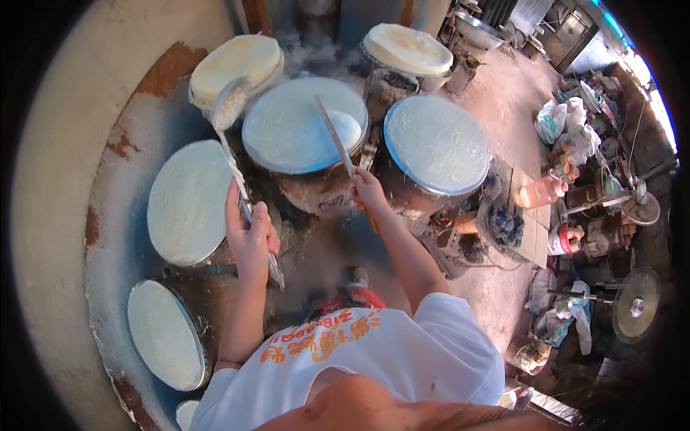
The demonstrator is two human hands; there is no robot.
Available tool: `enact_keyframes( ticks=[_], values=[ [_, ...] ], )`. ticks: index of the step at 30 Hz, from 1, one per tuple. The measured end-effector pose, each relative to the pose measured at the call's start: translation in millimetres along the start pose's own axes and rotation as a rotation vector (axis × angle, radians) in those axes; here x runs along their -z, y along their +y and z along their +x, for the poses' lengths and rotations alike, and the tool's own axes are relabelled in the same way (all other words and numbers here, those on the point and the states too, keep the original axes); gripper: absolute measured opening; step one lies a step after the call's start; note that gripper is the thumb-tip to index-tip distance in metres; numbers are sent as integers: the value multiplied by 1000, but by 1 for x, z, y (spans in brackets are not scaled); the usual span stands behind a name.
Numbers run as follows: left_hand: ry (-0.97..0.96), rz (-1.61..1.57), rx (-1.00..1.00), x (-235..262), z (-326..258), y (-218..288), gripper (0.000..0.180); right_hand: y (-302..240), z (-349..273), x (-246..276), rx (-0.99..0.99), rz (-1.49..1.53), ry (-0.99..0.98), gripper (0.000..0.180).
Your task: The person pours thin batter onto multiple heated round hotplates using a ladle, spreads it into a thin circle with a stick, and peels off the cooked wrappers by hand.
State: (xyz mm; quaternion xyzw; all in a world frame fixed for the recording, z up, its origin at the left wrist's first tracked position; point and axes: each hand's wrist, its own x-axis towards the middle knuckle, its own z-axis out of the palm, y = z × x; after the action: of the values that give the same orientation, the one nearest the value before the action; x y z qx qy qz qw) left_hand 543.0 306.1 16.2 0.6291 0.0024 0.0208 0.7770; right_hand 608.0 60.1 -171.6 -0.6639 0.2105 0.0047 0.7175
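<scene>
My left hand [251, 237] grips the long metal handle of a ladle [231, 104], whose bowl is raised near a cream-coloured round lid at the back left. My right hand [369, 189] holds a long thin flat stick [334, 135] that lies across the centre steaming drum [302, 136], whose stretched cloth top is coated with a thin white sheet. A patch at that sheet's right side looks whiter.
Round white-topped drums ring me: left [188, 202], lower left [165, 336], right [437, 144], plus cream lids at the back [407, 49]. Steam rises behind. Bags, bottles and a fan [636, 305] crowd the right floor. A curved pale wall closes the left.
</scene>
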Motion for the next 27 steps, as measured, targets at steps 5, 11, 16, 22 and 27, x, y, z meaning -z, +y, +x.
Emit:
enact_keyframes(
  ticks=[5, 11, 16, 22, 27],
  values=[
    [6, 25, -30, -29, 29, -6, 57, -22, -2, 60, 2, -165, -281, 30],
    [-25, -284, 335, -124, 75, -27, 56, -37, 52, 58, 393, -699, -189, 34],
    [-216, -831, 551, -103, 103, -24, 37, -28, 36, 133, 292, -839, 34, 32],
    [-57, -1294, 927, -104, 140, -73, 23, -58, 46, 114, 374, -938, -153, 33],
    [85, -1185, 874, -101, 138, -76, 32, -74, 71, 128, 368, -1007, -207, 34]
  ],
)
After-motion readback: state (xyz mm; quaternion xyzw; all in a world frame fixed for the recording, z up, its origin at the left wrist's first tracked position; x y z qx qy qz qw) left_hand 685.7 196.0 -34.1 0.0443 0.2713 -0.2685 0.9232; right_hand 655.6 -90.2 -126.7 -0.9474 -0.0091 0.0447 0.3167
